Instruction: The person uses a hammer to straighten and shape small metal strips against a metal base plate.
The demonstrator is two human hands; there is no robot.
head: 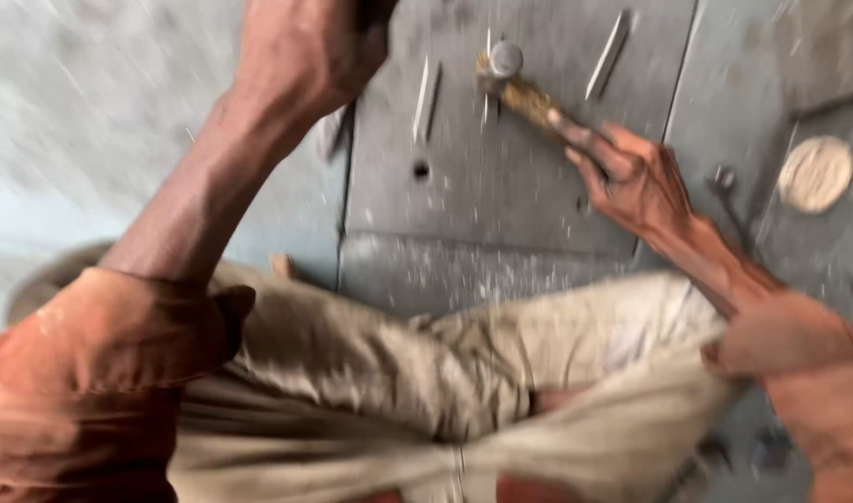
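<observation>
My right hand point(631, 177) grips the wooden handle of a hammer point(524, 88), whose round metal head rests low over a grey stone slab point(501, 186). My left hand point(310, 42) reaches up to the top edge of the view, closed, and what it holds is cut off. Thin metal chisels point(424, 98) lie on the slab beside the hammer head, another chisel point(608, 54) lies farther right. The picture is blurred by motion.
A small round hole point(421, 170) is in the slab, with pale chips scattered near its front edge. My bent legs in beige trousers point(426, 373) fill the lower view. A round pale disc point(815, 173) and a dark metal tool point(729, 191) lie at right.
</observation>
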